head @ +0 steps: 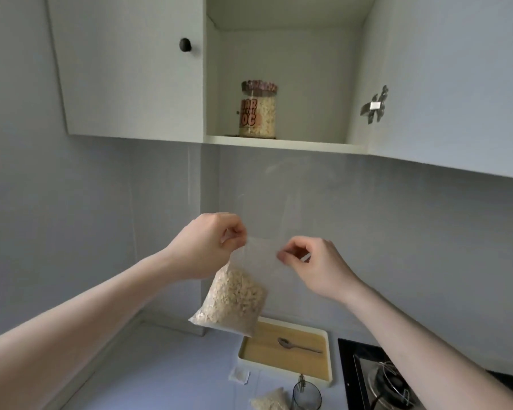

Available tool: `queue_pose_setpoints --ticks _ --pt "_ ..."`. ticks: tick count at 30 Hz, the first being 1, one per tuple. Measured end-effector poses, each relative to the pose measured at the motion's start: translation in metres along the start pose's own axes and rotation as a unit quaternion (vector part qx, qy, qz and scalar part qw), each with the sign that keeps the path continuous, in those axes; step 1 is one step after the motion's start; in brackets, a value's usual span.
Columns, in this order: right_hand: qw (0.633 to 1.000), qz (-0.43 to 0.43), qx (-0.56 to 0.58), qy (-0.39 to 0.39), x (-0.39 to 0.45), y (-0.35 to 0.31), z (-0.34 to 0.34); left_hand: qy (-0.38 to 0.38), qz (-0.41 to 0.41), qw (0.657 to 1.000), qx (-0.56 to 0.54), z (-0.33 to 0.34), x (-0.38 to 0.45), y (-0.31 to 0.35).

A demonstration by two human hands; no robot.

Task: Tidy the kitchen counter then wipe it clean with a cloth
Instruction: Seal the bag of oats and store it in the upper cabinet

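Note:
A clear plastic bag of pale oat flakes hangs in mid-air above the counter. My left hand pinches the bag's top edge on the left. My right hand pinches the same edge on the right. The flakes fill only the bottom of the bag. Straight above, the wall cupboard stands open with a labelled glass jar of flakes on its shelf. On the light counter below lies a second small bag of flakes.
A white tray with a wooden inset holds a spoon. A dark glass cup and a small white sachet lie in front of it. A gas hob is at lower right. The cupboard door is swung open on the right.

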State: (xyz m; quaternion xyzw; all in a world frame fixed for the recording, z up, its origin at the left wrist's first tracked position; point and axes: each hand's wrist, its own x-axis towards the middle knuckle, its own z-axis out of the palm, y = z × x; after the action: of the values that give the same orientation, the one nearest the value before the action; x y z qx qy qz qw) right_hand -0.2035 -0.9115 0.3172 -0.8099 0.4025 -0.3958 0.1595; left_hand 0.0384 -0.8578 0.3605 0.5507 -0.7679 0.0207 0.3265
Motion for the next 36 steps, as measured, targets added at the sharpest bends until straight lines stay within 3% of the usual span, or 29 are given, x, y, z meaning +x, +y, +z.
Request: queue_pose_setpoints --ticks 4,8,13,21,26,32,36 --pt "0.992 -0.058 0.052 0.095 0.028 -0.029 -0.011 -0.062 -0.010 0.998 0.011 -0.035 0.023 -0.002" --pt "0.982 -0.119 0.052 0.139 0.056 -0.063 -0.029 -0.107 -0.028 0.994 -0.012 -0.060 0.040 0.008" --pt "0.965 -0.149 0.047 0.212 0.092 -0.093 -0.063 0.005 0.006 0.998 -0.059 -0.086 0.068 0.029" --pt "0.948 -0.100 0.089 0.290 0.139 -0.114 -0.098 0.135 0.016 0.983 -0.127 -0.130 0.131 0.055" --pt "0.947 -0.014 0.224 0.229 0.157 -0.113 -0.094 0.167 0.020 0.979 -0.112 -0.149 0.155 0.073" --pt "0.959 0.010 0.268 0.095 0.151 -0.105 -0.084 0.234 -0.012 0.959 -0.157 -0.164 0.179 0.078" --pt "0.942 0.006 0.317 0.109 0.158 -0.109 -0.087 0.218 -0.031 0.954 -0.202 -0.161 0.199 0.079"
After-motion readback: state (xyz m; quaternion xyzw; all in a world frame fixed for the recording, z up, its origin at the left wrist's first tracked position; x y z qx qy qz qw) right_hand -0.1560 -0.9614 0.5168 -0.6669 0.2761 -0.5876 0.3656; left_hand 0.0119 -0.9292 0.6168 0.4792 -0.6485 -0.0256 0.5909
